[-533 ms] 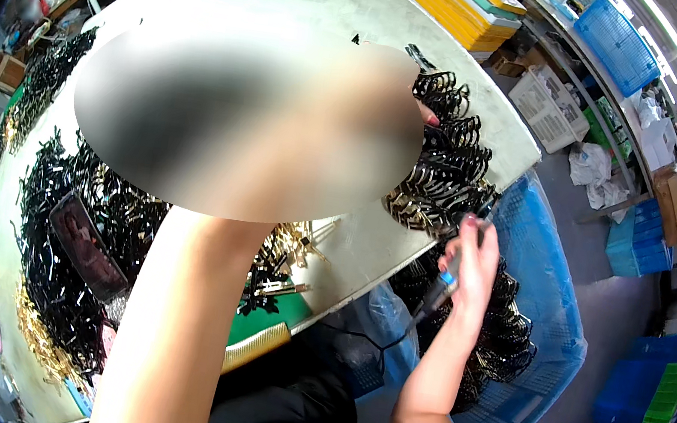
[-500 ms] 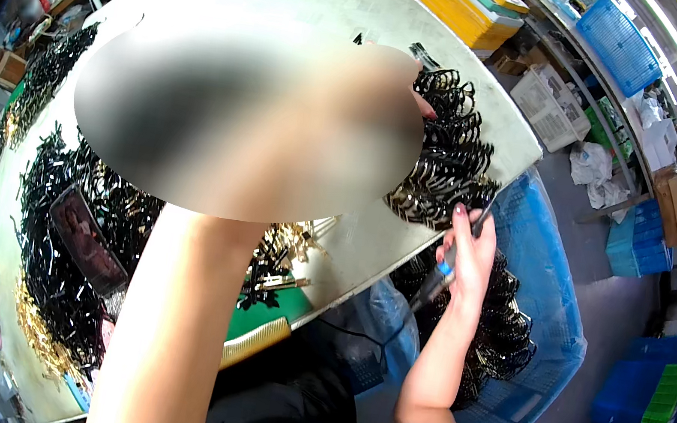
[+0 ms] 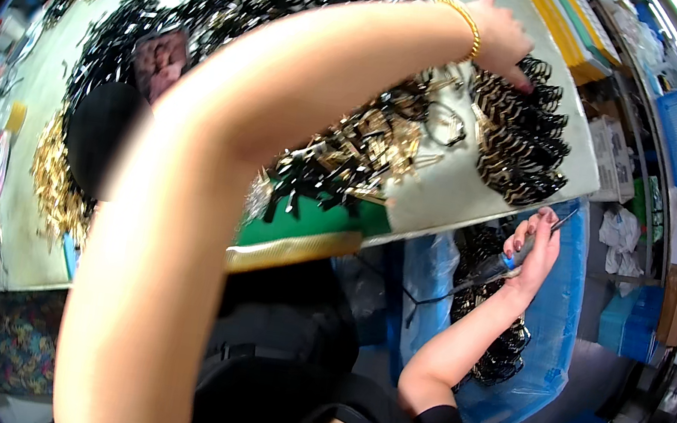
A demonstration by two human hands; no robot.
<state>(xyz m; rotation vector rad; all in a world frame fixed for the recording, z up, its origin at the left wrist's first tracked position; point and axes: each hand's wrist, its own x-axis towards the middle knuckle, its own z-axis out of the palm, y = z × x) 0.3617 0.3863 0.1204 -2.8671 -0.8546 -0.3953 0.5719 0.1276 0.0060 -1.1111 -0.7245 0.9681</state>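
Observation:
My left arm crosses the worktable, and my left hand (image 3: 501, 42) lies at the far end of curved black-and-gold pieces (image 3: 521, 133) packed in wavy rows. Its fingers are apart and somewhat smeared; one nail touches the top of the rows. A gold bracelet (image 3: 469, 22) circles that wrist. Below the table's near right edge, my right hand (image 3: 536, 250) is closed around a corded hand tool (image 3: 497, 268) with a dark handle, blue band and thin metal tip. The tip points up and to the right, apart from the rows. Its exact kind is not clear.
A blue basket lined with plastic (image 3: 538, 361) stands beside the table, holding more black pieces (image 3: 496, 355). Loose black and gold strips (image 3: 347, 148) lie near a green mat (image 3: 291, 239). A phone-like dark object (image 3: 160, 61) rests among black strips. Yellow stacks (image 3: 567, 32) stand beyond.
The view has shifted, so table and basket sit differently in the picture. My right hand and tool have drawn back from the near edge of the rows. My left hand remains at their far end.

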